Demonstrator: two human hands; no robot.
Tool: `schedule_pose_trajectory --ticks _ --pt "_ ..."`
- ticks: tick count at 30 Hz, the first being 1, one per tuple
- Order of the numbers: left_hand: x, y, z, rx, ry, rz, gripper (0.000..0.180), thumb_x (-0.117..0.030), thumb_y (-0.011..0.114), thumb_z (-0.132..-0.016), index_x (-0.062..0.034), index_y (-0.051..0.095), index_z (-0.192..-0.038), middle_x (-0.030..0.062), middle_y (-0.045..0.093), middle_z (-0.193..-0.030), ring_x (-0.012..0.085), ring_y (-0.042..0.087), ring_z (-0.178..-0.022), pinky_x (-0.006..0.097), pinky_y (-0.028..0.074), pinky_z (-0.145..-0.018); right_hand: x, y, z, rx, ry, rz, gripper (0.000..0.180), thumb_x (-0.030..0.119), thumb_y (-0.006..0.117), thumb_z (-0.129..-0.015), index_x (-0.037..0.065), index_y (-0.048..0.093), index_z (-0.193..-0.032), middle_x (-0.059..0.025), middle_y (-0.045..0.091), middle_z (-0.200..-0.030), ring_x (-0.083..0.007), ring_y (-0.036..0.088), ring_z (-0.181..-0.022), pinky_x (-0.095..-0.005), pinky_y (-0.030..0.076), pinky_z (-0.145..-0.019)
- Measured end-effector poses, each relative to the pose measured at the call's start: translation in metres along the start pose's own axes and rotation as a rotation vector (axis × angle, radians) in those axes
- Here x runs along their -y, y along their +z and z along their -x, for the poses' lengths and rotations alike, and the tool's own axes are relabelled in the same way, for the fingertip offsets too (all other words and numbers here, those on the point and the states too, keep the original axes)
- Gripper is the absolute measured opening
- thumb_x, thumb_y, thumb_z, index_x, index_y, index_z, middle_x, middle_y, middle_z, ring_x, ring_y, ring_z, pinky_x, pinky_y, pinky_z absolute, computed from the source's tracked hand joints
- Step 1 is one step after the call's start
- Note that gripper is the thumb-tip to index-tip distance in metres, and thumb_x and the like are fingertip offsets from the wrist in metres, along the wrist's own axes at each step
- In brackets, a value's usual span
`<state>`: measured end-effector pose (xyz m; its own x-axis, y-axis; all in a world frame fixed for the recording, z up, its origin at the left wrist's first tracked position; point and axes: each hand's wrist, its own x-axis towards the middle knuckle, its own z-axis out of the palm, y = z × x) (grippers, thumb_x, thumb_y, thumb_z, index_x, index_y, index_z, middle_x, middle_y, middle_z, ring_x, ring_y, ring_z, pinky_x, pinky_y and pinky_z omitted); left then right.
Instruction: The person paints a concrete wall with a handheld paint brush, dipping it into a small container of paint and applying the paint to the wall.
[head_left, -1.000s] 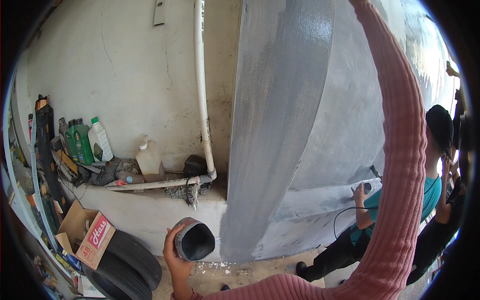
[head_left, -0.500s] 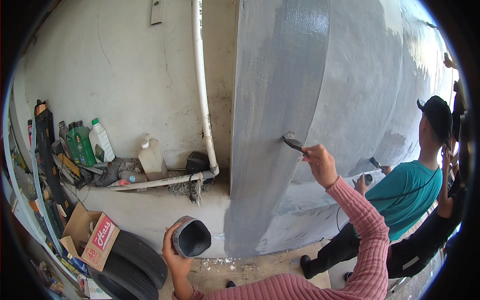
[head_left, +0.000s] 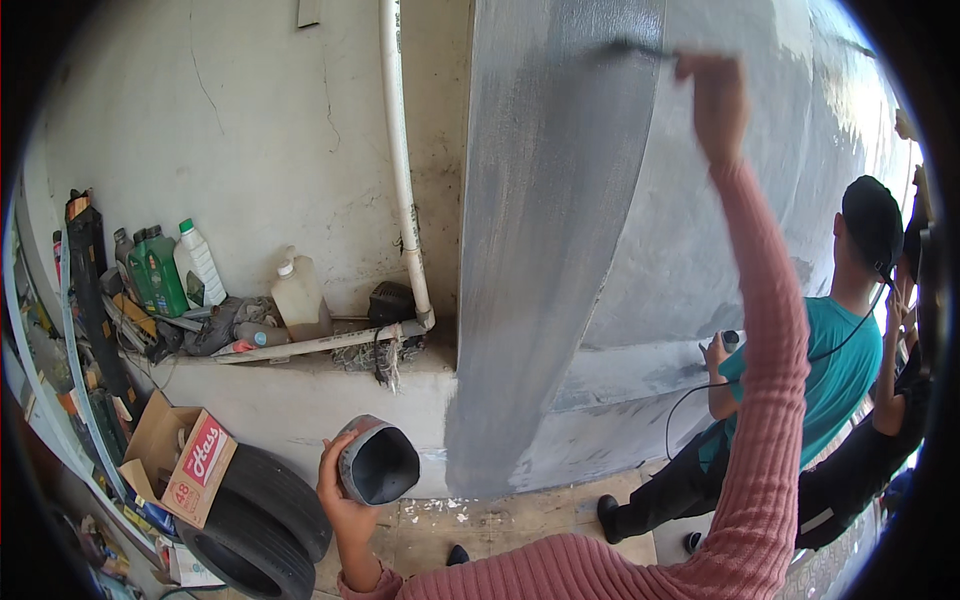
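My right hand [head_left: 718,105] is raised high, closed round the handle of a paintbrush [head_left: 628,48]. Motion blurs the brush, whose bristles are at the upper part of a grey-coated pillar [head_left: 540,200]; I cannot tell whether they touch it. Streaks of wet-looking dark grey run down the pillar's face. Low in front of me, my left hand [head_left: 342,485] grips a round cup [head_left: 380,462] from its left side. The cup is tilted so its mouth shows, and its inside is dark grey.
A white pipe [head_left: 403,170] runs down left of the pillar and bends along a ledge holding bottles [head_left: 160,270] and a jug [head_left: 300,300]. Below stand a cardboard box [head_left: 185,460] and tires [head_left: 260,520]. At right, a person in a teal shirt [head_left: 835,385] holds a cup [head_left: 731,340].
My right hand has swept the paintbrush upward, from the pillar's middle to near its top. My left hand keeps the cup in about the same place.
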<state>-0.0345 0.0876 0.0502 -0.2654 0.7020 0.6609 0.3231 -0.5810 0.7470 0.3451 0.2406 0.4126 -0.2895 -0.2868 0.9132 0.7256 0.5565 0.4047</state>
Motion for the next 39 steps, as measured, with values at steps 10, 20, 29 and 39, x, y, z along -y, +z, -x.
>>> schedule_pose_trajectory --ticks 10,20,29,39 --pt "0.002 -0.002 0.001 0.037 -0.021 -0.031 0.071 0.0 0.076 -0.047 -0.0014 0.048 -0.111 0.0107 0.053 -0.109 0.0199 0.051 -0.101 0.031 0.038 -0.088 0.088 -0.046 0.203 0.68 0.71 -0.384 0.022 -0.016 0.05 -0.072 0.0 0.048 -0.087 -0.0111 0.06 -0.08 -0.0156 0.062 -0.071 -0.0253 0.051 -0.059" --pt "0.002 0.009 -0.006 -0.004 -0.008 0.072 0.068 0.003 0.075 -0.049 -0.0016 0.048 -0.111 0.0109 0.053 -0.111 0.02 0.05 -0.103 0.031 0.039 -0.089 -0.084 -0.003 -0.13 -0.03 0.325 -0.432 0.016 0.01 0.057 -0.081 -0.003 0.049 -0.079 -0.008 0.054 -0.071 -0.0125 0.054 -0.061 -0.0258 0.045 -0.057" --pt "0.002 0.0 -0.01 -0.009 -0.037 0.037 0.071 0.003 0.075 -0.047 -0.0017 0.047 -0.112 0.0103 0.053 -0.109 0.0198 0.051 -0.101 0.031 0.039 -0.088 0.01 -0.008 0.106 0.105 -0.027 0.024 0.011 -0.003 0.057 -0.078 -0.002 0.049 -0.086 -0.0135 0.06 -0.078 -0.0197 0.062 -0.065 -0.0257 0.047 -0.054" --pt "-0.012 0.0 -0.014 -0.11 -0.038 0.054 0.064 0.001 0.073 -0.051 -0.0003 0.048 -0.11 0.0121 0.054 -0.108 0.0229 0.05 -0.103 0.035 0.031 -0.096 -0.011 -0.027 0.083 0.316 0.771 -1.017 0.012 0.007 0.054 -0.084 -0.003 0.049 -0.088 -0.0093 0.06 -0.077 -0.0145 0.059 -0.063 -0.0246 0.047 -0.058"
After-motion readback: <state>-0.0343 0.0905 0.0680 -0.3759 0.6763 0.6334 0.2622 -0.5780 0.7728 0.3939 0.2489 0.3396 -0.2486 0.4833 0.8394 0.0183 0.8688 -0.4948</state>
